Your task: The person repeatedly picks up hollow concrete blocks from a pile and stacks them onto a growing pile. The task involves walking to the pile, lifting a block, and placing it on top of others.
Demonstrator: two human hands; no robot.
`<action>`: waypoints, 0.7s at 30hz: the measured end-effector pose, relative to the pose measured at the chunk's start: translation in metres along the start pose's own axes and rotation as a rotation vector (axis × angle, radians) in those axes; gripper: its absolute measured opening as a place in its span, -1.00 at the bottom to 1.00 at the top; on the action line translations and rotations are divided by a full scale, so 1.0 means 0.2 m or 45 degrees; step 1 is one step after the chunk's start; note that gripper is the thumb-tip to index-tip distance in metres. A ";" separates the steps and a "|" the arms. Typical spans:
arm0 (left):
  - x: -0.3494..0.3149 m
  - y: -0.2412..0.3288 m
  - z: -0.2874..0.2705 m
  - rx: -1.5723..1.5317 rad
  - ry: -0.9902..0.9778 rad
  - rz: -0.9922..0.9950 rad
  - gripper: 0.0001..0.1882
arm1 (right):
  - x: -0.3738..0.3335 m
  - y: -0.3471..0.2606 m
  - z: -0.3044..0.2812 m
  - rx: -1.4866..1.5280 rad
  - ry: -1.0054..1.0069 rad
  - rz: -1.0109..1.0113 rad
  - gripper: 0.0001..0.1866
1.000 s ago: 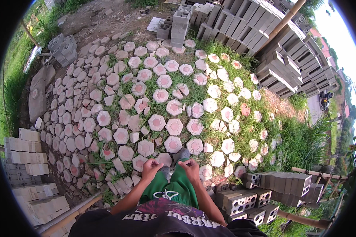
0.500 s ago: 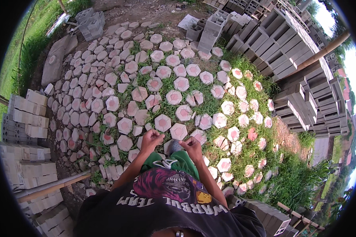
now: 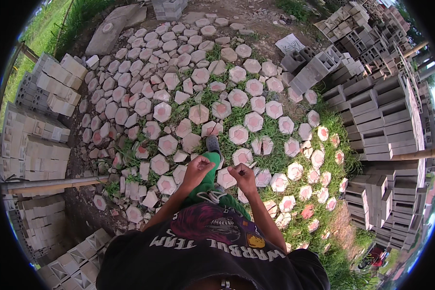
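Note:
My left hand [image 3: 199,171] is held out in front of my waist, its fingers curled in and the thumb against them. Level with it, a short gap to the right, my right hand [image 3: 242,175] is closed in a similar pinch. Whether anything thin or small sits in either hand I cannot make out. Between and below them show my green trousers [image 3: 209,177] with a white drawstring [image 3: 212,195]. One grey clog [image 3: 212,143] is stepped forward on the hexagonal pavers [image 3: 238,135], which have pinkish centres and grass between them.
Grey hollow blocks stand in stacks on the right [image 3: 377,116] and the left [image 3: 36,128]. A bamboo pole [image 3: 58,183] juts in at left. More blocks [image 3: 304,72] and a pale sheet [image 3: 290,43] lie ahead to the right. Broken stones [image 3: 140,89] cover the left ground.
I have stepped forward and my view has turned left; the pavers and block stacks have shifted across it. A foot now reaches ahead. Both hands keep nearly the same closed pose.

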State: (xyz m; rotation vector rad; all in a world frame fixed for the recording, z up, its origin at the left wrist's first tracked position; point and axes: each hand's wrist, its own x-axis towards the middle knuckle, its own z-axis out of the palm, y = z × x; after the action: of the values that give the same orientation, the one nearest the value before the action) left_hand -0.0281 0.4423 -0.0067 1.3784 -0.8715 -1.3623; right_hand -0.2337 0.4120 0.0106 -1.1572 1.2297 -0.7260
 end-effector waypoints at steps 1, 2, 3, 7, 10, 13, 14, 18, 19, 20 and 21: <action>0.10 0.02 0.00 0.006 0.006 0.017 -0.80 | 0.10 0.01 -0.03 0.055 -0.015 -0.021 -0.65; 0.20 0.05 0.01 0.002 0.008 0.033 -0.80 | 0.19 -0.04 -0.05 0.067 0.026 -0.006 -0.67; 0.31 0.09 0.00 0.006 -0.021 0.041 -0.80 | 0.29 -0.04 -0.07 0.062 0.046 -0.044 -0.67; 0.76 0.25 0.02 0.007 -0.062 0.107 -0.80 | 0.66 -0.24 -0.15 0.117 0.238 -0.090 -0.58; 1.06 0.38 0.01 -0.067 -0.055 0.201 -0.81 | 0.92 -0.43 -0.20 0.042 0.243 -0.078 -0.56; 1.31 0.50 -0.03 -0.066 -0.130 0.166 -0.82 | 1.13 -0.62 -0.22 -0.045 0.249 -0.115 -0.58; 1.36 0.57 -0.04 -0.064 -0.132 0.139 -0.82 | 1.19 -0.68 -0.22 -0.040 0.258 -0.138 -0.58; 1.53 0.66 -0.11 -0.013 -0.076 0.147 -0.82 | 1.40 -0.83 -0.17 -0.118 0.198 -0.047 -0.66; 1.57 0.66 -0.13 -0.019 -0.083 0.121 -0.82 | 1.46 -0.84 -0.16 -0.110 0.173 -0.034 -0.66; 1.61 0.67 -0.16 -0.026 -0.086 0.095 -0.81 | 1.51 -0.86 -0.14 -0.104 0.144 -0.022 -0.67; 1.64 0.67 -0.17 0.003 -0.067 0.121 -0.82 | 1.57 -0.85 -0.13 -0.085 0.098 -0.021 -0.70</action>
State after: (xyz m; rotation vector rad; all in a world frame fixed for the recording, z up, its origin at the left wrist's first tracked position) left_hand 0.0632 0.0984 0.0242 1.2911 -0.9617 -1.3300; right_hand -0.1576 0.0670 0.0684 -1.2047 1.3184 -0.7527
